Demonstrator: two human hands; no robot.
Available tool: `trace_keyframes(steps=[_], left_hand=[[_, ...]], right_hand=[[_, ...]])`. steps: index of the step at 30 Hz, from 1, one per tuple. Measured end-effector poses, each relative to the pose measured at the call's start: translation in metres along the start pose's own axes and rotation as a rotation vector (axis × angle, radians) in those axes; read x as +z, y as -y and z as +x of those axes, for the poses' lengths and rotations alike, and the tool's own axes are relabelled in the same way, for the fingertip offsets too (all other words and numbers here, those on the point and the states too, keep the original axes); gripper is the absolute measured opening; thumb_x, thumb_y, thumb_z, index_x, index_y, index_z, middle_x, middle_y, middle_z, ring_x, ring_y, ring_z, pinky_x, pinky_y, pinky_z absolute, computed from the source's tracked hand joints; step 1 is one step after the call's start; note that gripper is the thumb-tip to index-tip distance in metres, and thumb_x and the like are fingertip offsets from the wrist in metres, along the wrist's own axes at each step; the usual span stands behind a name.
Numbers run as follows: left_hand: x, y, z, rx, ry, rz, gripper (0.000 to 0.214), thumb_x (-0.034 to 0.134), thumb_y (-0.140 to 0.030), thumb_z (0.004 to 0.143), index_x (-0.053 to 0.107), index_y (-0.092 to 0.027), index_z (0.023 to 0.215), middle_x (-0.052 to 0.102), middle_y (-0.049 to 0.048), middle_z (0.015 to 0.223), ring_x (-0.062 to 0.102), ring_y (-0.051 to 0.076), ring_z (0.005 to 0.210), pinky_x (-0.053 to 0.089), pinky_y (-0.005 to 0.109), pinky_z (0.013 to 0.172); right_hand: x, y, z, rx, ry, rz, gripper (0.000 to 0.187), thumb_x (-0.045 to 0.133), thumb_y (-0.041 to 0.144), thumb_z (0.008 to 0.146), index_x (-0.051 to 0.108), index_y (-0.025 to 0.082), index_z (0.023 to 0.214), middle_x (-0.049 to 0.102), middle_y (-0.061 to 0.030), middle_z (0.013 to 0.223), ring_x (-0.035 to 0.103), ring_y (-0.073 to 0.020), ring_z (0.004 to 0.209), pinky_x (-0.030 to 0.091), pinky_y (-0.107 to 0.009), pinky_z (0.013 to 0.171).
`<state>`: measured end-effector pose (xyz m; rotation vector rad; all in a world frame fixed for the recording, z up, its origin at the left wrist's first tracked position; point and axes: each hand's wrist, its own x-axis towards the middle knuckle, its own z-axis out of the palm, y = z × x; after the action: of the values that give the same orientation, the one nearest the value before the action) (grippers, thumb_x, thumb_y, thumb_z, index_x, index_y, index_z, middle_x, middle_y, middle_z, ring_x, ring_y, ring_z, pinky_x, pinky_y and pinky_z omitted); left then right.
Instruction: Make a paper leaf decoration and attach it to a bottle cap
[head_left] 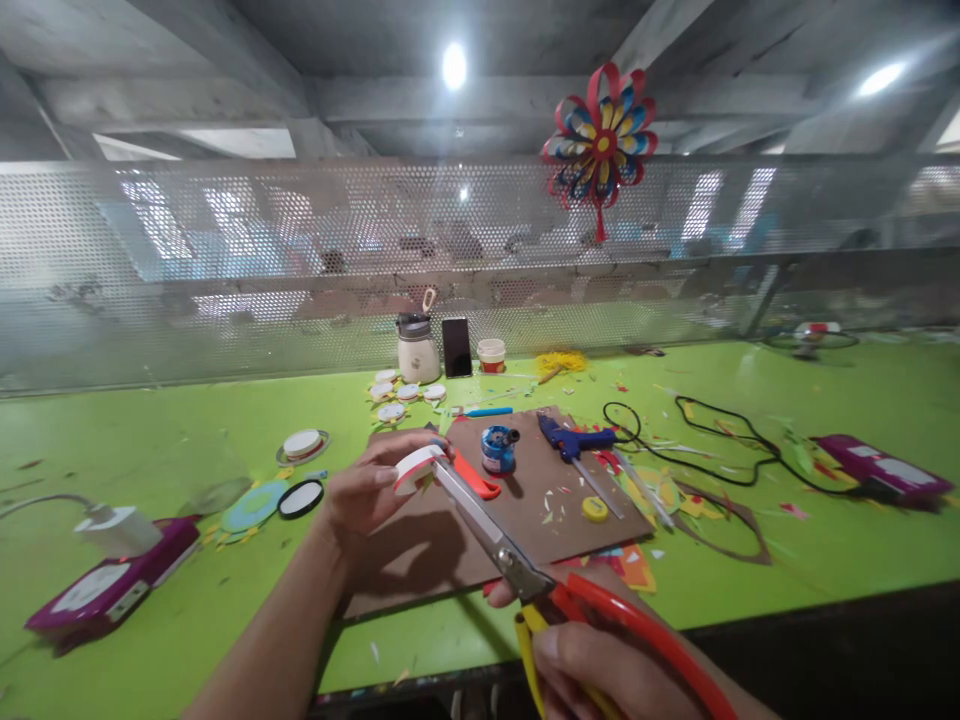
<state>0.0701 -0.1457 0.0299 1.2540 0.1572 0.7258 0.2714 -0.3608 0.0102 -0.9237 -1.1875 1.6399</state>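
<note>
My left hand (369, 487) pinches a small white piece with a red edge (417, 467) above a brown cardboard sheet (525, 500). My right hand (600, 665), low at the front, grips scissors (491, 535) with red and yellow handles. Their long blades point up-left and their tips reach the white piece. An orange strip (477, 478) lies just beyond the blades on the cardboard.
On the cardboard stand a blue glue pot (499, 449), a blue glue gun (574, 440) and a yellow disc (595, 508). Black cord (720, 445), paper scraps, purple boxes (112, 585) (881, 468), round discs (302, 497), a jar (417, 350) and a phone (457, 346) lie on the green table (150, 440).
</note>
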Motion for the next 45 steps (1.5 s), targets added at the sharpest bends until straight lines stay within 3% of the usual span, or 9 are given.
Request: trace_keyframes(steps=[9,12,16,19,22,27,34,41,45], left_hand=[[-0.009,0.006,-0.001,0.019,-0.072,-0.029,0.049,0.069,-0.028,0.059,0.073,-0.008,0.103,0.073,0.0147,0.1,0.065,0.028,0.091,0.051,0.035,0.082],[-0.012,0.007,0.0,0.018,-0.105,-0.04,0.049,0.07,-0.031,0.06,0.072,-0.008,0.103,0.073,0.0146,0.102,0.065,0.028,0.093,0.051,0.036,0.084],[-0.012,0.007,0.001,0.024,-0.116,-0.029,0.048,0.068,-0.034,0.062,0.072,-0.007,0.102,0.071,0.0158,0.104,0.063,0.029,0.098,0.051,0.034,0.084],[-0.012,0.007,0.002,0.015,-0.117,-0.011,0.049,0.067,-0.035,0.064,0.072,-0.006,0.103,0.071,0.0163,0.103,0.064,0.029,0.095,0.051,0.034,0.083],[-0.012,0.008,0.002,0.007,-0.125,-0.018,0.048,0.066,-0.036,0.065,0.072,-0.008,0.103,0.072,0.0153,0.102,0.065,0.028,0.093,0.051,0.034,0.082],[-0.011,0.01,0.002,0.027,-0.121,-0.026,0.044,0.066,-0.035,0.066,0.073,-0.008,0.099,0.074,0.0137,0.101,0.065,0.027,0.096,0.05,0.034,0.086],[-0.021,0.015,-0.001,-0.007,-0.222,-0.048,0.04,0.064,-0.034,0.068,0.072,-0.012,0.102,0.073,0.0121,0.103,0.065,0.028,0.096,0.051,0.038,0.085],[-0.017,0.013,0.001,0.018,-0.187,-0.047,0.04,0.064,-0.034,0.067,0.074,-0.011,0.099,0.074,0.0132,0.102,0.065,0.028,0.097,0.052,0.037,0.084],[-0.012,0.01,0.001,0.018,-0.17,-0.019,0.04,0.064,-0.035,0.067,0.074,-0.011,0.097,0.074,0.0131,0.1,0.066,0.027,0.094,0.052,0.037,0.083]], right_hand=[[0.007,0.005,0.006,0.003,-0.033,0.001,0.031,0.057,0.032,0.092,0.056,0.016,0.119,0.06,-0.0084,0.117,0.062,-0.0207,0.095,0.054,-0.04,0.08],[0.009,0.004,0.013,0.006,-0.056,-0.001,0.03,0.053,0.033,0.094,0.057,0.013,0.117,0.065,-0.0029,0.083,0.062,-0.0142,0.069,0.052,-0.029,0.063],[0.016,0.003,0.019,-0.01,-0.098,0.002,0.033,0.05,0.029,0.091,0.055,0.012,0.119,0.05,0.0061,0.051,0.053,-0.0108,0.05,0.042,-0.022,0.051],[0.02,0.003,0.022,-0.025,-0.134,0.008,0.029,0.043,0.027,0.09,0.059,0.013,0.11,0.046,0.0072,0.049,0.048,-0.0101,0.046,0.038,-0.021,0.047],[0.02,0.004,0.024,-0.049,-0.154,-0.096,0.023,0.042,0.024,0.087,0.062,0.013,0.083,0.045,0.0057,0.047,0.047,-0.0101,0.046,0.038,-0.022,0.047],[0.017,0.006,0.024,-0.004,-0.203,-0.246,0.032,0.047,0.029,0.086,0.05,0.017,0.056,0.05,0.0028,0.047,0.05,-0.0103,0.047,0.041,-0.023,0.053],[0.016,0.007,0.023,-0.002,-0.204,-0.244,0.033,0.045,0.028,0.085,0.049,0.017,0.054,0.053,0.0028,0.049,0.056,-0.0113,0.05,0.045,-0.024,0.055],[0.015,0.008,0.023,-0.008,-0.169,-0.257,0.035,0.044,0.027,0.086,0.047,0.017,0.052,0.056,0.0013,0.052,0.056,-0.0106,0.052,0.045,-0.024,0.059],[0.02,0.018,0.021,0.049,-0.208,-0.215,0.02,0.05,0.031,0.081,0.061,0.015,0.076,0.05,0.0047,0.047,0.055,-0.0123,0.049,0.044,-0.024,0.053]])
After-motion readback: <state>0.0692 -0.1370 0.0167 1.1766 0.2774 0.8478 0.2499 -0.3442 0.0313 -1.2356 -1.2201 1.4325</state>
